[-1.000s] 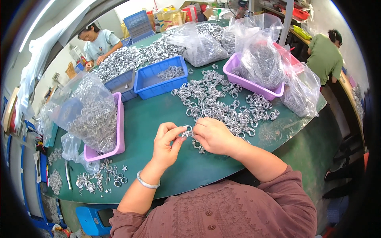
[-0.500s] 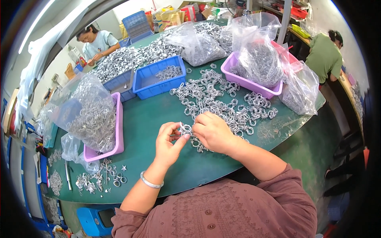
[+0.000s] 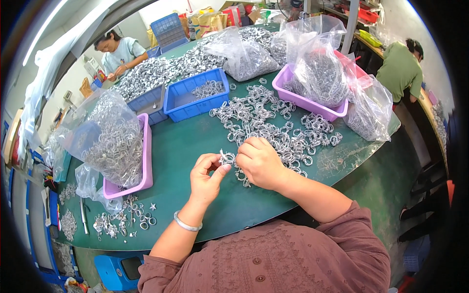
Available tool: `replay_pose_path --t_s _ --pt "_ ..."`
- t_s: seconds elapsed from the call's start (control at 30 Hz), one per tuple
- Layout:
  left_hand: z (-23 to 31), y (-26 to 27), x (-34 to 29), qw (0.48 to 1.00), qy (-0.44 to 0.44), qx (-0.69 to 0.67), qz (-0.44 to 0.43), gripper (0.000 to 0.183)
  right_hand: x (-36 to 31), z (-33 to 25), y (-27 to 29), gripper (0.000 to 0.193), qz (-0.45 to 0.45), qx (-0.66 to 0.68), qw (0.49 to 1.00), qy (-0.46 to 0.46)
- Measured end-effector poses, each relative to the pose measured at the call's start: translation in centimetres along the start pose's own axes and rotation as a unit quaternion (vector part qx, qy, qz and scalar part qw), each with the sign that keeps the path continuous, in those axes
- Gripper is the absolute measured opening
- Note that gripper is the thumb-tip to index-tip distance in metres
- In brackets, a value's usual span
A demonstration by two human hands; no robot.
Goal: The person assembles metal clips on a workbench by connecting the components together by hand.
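Note:
Between the thumb and fingers of my left hand [image 3: 207,176] is a small silver ring piece [image 3: 227,158], its loop turned upward. My right hand [image 3: 261,162] is closed right beside it, fingertips pinched together. Whatever those fingertips hold is hidden from view. Just beyond both hands spreads a loose pile of silver ring pieces [image 3: 259,116] on the green table [image 3: 181,146]. Some of these rings lie beneath and around my right hand.
Pink trays [image 3: 147,161] [image 3: 312,108] with bagged rings flank the table. Blue bins [image 3: 195,108] stand at the back before a heap of metal pieces [image 3: 161,71]. Loose rings and a thin tool [image 3: 83,217] lie front left. One person [image 3: 119,53] works across the table, another [image 3: 400,68] at right.
Both hands have shifted very slightly left, with the ring piece still in my left hand. The right fingers have changed their pinch a little.

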State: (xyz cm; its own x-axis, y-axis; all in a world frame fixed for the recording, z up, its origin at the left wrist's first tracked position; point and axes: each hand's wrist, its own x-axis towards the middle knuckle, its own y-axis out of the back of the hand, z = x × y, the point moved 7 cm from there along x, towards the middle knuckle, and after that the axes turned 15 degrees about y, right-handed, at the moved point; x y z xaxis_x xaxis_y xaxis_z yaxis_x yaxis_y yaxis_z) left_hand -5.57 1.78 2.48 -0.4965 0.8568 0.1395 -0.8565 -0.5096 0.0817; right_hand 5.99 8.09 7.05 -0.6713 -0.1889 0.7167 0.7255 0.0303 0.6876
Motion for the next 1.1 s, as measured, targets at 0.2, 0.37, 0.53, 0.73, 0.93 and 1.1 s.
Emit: replay_pose_path --t_s 0.2,0.37,0.53,0.73,0.93,1.1 --pt "0.0 0.2 0.1 1.000 0.019 0.014 0.014 0.009 0.1 -0.2 -0.1 0.009 -0.024 -0.018 1.000 0.005" --pt "-0.2 0.4 0.3 0.999 0.047 0.017 0.021 0.007 0.3 -0.4 -0.1 0.006 -0.038 -0.070 0.996 0.027" --pt "0.2 0.8 0.5 0.998 0.022 0.051 0.027 0.006 0.6 -0.6 0.3 0.006 -0.071 -0.099 0.992 0.042" --pt "-1.6 1.6 1.4 0.992 0.111 0.063 0.024 0.016 1.1 -1.3 0.7 0.006 -0.139 -0.116 0.979 0.095" --pt "-3.1 1.7 1.4 0.974 0.222 -0.036 0.004 0.022 0.2 0.1 0.3 0.006 -0.132 -0.026 0.989 0.067" --pt "-4.4 3.0 0.2 0.953 0.294 -0.070 0.017 0.023 -0.2 1.7 -1.4 0.009 -0.040 0.308 0.946 -0.089"
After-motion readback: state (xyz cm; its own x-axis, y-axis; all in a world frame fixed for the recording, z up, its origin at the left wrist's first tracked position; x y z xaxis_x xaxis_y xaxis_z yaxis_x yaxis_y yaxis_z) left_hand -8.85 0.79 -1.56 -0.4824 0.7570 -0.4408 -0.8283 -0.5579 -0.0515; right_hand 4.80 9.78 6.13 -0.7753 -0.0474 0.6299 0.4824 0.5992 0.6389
